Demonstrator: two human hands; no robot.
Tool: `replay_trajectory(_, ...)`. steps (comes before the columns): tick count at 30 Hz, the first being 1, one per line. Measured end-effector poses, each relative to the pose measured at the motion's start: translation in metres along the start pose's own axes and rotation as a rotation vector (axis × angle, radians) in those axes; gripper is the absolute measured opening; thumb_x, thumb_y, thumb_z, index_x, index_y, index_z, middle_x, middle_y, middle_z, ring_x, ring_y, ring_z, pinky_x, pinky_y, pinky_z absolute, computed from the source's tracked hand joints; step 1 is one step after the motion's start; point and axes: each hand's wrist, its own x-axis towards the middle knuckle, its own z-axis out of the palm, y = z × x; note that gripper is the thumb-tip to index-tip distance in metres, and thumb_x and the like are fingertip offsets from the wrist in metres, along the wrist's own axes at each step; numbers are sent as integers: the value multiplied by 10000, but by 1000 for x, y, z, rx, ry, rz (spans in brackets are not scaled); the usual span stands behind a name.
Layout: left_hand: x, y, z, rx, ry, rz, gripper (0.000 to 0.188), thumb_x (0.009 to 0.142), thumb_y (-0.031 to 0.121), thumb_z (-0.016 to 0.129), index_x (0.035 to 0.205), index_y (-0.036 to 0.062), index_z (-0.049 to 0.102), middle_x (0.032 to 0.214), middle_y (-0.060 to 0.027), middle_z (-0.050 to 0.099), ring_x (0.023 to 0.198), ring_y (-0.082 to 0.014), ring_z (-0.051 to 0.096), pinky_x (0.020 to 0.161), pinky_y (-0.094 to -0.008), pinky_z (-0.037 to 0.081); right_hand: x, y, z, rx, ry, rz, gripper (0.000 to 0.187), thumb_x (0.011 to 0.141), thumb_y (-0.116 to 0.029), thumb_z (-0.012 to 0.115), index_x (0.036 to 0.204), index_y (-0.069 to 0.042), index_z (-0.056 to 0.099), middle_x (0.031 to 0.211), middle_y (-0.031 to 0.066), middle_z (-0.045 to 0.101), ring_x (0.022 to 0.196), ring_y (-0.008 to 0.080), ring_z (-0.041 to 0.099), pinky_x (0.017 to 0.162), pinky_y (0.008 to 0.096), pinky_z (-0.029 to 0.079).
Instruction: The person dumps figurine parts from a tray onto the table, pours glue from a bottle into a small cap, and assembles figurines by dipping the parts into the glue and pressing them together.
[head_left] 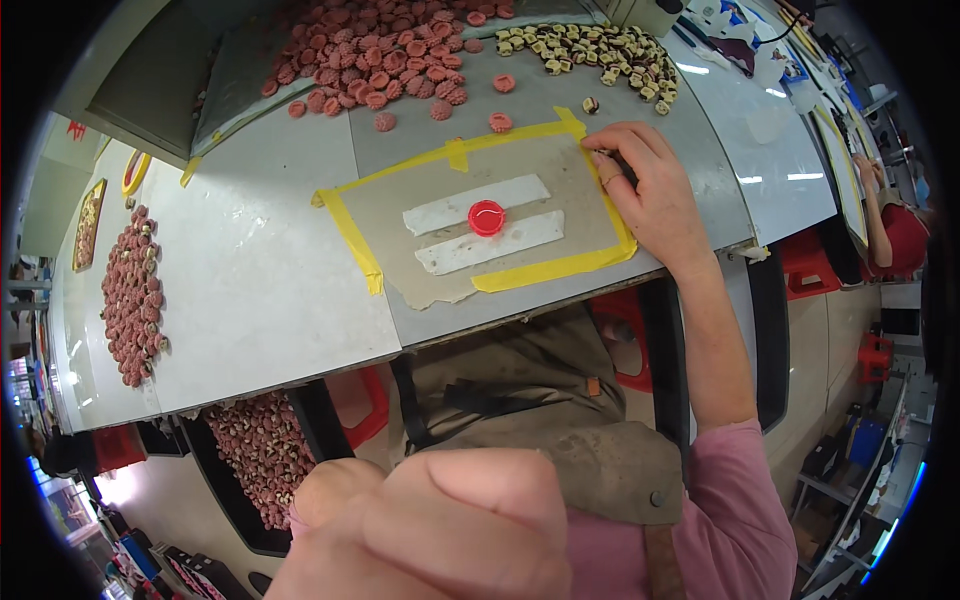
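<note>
A red round cap-like piece (487, 218) lies on a grey-brown sheet (385, 225) edged with yellow tape. Two white strips (478, 203) run along the sheet, one on each side of the red piece. At the sheet's right edge my right hand (650, 190) has its fingers and thumb curled together. A small dark bit shows at its fingertips, too covered to name. My left hand (455, 525) is raised close to the camera, large at the bottom of the view, with its fingers folded in. Whatever it may hold is hidden.
Pink scalloped pieces (370, 60) are heaped at the back, beside small cream-and-dark pieces (600, 55). More pink pieces (132, 300) lie at the far left. Below the table's edge sits a black bin (245, 525) of pink pieces. Another person (890, 230) works at the right.
</note>
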Motion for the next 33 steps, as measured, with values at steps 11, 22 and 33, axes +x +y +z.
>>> replay_trajectory(11, -2, -17, -20, 33, -150, 2, 175, 844, 19, 611, 1019, 12, 608, 680, -37, 525, 671, -133, 581, 588, -258, 453, -13, 9, 5, -16, -14, 20, 156, 873, -55, 558, 1012, -22, 621, 1020, 123, 596, 941, 294, 585, 797, 354, 478)
replay_trajectory(22, -29, 74, -10, 402, -131, 182, 169, 857, 29, 639, 1026, 16, 640, 666, -35, 544, 667, -128, 605, 576, -258, 453, 17, -50, 5, 145, 2, -110, 145, 869, -63, 565, 989, 14, 593, 1003, 163, 586, 975, 349, 563, 843, 384, 450)
replay_trajectory(33, -89, 59, -12, -569, 533, -139, 413, 1001, 205, 458, 1364, 46, 346, 1164, -59, 499, 1040, -128, 536, 880, -257, 464, -56, -61, -60, 124, -114, -7, 229, 949, -105, 496, 1137, 16, 548, 1067, 148, 556, 989, 262, 551, 871, 343, 430)
